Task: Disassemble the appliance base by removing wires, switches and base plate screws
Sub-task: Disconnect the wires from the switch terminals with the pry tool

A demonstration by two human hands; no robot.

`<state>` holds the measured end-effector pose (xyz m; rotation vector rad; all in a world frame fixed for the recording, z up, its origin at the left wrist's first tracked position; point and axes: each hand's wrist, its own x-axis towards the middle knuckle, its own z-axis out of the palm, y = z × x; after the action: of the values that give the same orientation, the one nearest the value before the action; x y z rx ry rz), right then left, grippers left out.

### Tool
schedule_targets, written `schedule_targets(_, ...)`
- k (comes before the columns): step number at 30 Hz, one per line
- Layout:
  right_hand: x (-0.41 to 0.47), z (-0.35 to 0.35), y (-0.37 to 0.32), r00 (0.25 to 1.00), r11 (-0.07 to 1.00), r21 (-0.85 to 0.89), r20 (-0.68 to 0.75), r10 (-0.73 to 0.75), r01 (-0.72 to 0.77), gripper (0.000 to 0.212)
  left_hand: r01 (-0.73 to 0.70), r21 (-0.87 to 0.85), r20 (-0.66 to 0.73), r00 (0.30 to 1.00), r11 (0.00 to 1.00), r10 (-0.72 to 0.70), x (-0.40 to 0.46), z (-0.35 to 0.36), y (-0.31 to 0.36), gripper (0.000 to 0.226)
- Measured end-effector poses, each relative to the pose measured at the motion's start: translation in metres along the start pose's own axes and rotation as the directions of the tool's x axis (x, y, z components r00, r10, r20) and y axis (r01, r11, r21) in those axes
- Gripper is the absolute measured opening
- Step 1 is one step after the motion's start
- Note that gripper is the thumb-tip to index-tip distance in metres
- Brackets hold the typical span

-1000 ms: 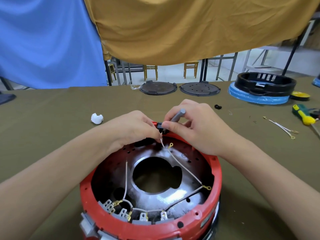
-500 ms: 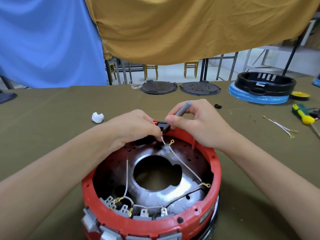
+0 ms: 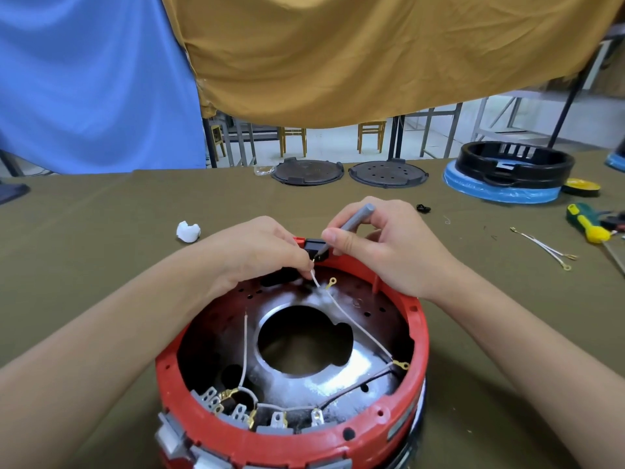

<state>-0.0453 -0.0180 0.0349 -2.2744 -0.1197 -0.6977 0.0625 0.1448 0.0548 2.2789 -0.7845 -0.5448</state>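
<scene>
While both hands meet at the far rim of the red appliance base (image 3: 294, 445), the left hand (image 3: 260, 252) pinches a white wire (image 3: 355, 321) just below a black switch (image 3: 313, 247) that sits on the rim between the two hands. The right hand (image 3: 389, 245) grips a grey tool (image 3: 355, 216) like a pen, its tip pressed against the switch. From the left fingertips the wire runs back toward the person across the shiny base plate (image 3: 338, 374), ending in a gold ring terminal (image 3: 402, 364) beneath the right wrist. Well to the right of the right hand lie loose wires (image 3: 544, 243) and a green-and-yellow screwdriver (image 3: 586, 222); a white crumpled scrap (image 3: 188, 230) lies just beyond the left hand.
</scene>
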Motion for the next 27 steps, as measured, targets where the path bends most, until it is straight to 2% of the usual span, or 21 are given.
schedule_targets(3, 0.002, 0.000, 0.001, 1.000, 1.000, -0.001, 0.023, 0.014, -0.014, 0.013, -0.005, 0.009, 0.004, 1.000, 1.000, 0.005, 0.000, 0.000, 0.000, 0.029)
schedule_targets(6, 0.003, 0.001, 0.005, 0.996, 0.986, 0.145, 0.027, 0.080, -0.083, 0.014, -0.025, 0.020, 0.029, 0.999, 0.999, 0.025, -0.004, -0.002, 0.001, 0.040)
schedule_targets(10, 0.000, 0.004, 0.009, 0.989, 0.905, 0.403, -0.003, 0.151, -0.137, 0.020, -0.064, -0.007, 0.084, 0.994, 0.998, 0.064, -0.006, -0.008, 0.000, 0.032)
schedule_targets(12, 0.000, 0.005, 0.009, 0.987, 0.883, 0.451, -0.021, 0.161, -0.135, 0.021, -0.107, -0.024, 0.098, 0.989, 0.994, 0.108, -0.006, -0.011, -0.003, 0.027)
schedule_targets(17, -0.002, 0.002, 0.005, 0.994, 0.911, 0.401, -0.002, 0.108, -0.098, 0.021, -0.137, -0.050, 0.026, 0.990, 0.989, 0.138, -0.008, -0.016, 0.000, 0.022)
schedule_targets(19, -0.004, 0.000, 0.005, 0.994, 0.917, 0.385, 0.013, 0.112, -0.108, 0.015, -0.127, -0.096, -0.019, 0.992, 0.987, 0.126, -0.015, -0.022, 0.002, 0.016)
schedule_targets(21, -0.006, -0.003, 0.008, 0.991, 0.932, 0.335, 0.037, 0.132, -0.136, 0.005, -0.141, -0.055, -0.068, 0.988, 0.988, 0.138, -0.023, -0.029, -0.003, 0.007)
schedule_targets(24, -0.008, -0.006, 0.010, 0.985, 0.941, 0.290, 0.053, 0.167, -0.175, 0.014, -0.085, 0.048, -0.162, 0.983, 0.995, 0.092, -0.046, -0.038, -0.021, 0.018)
schedule_targets(27, -0.009, -0.007, 0.009, 0.976, 0.931, 0.292, 0.088, 0.201, -0.218, 0.024, 0.043, 0.075, -0.161, 0.987, 0.996, -0.030, -0.075, -0.041, -0.047, 0.029)
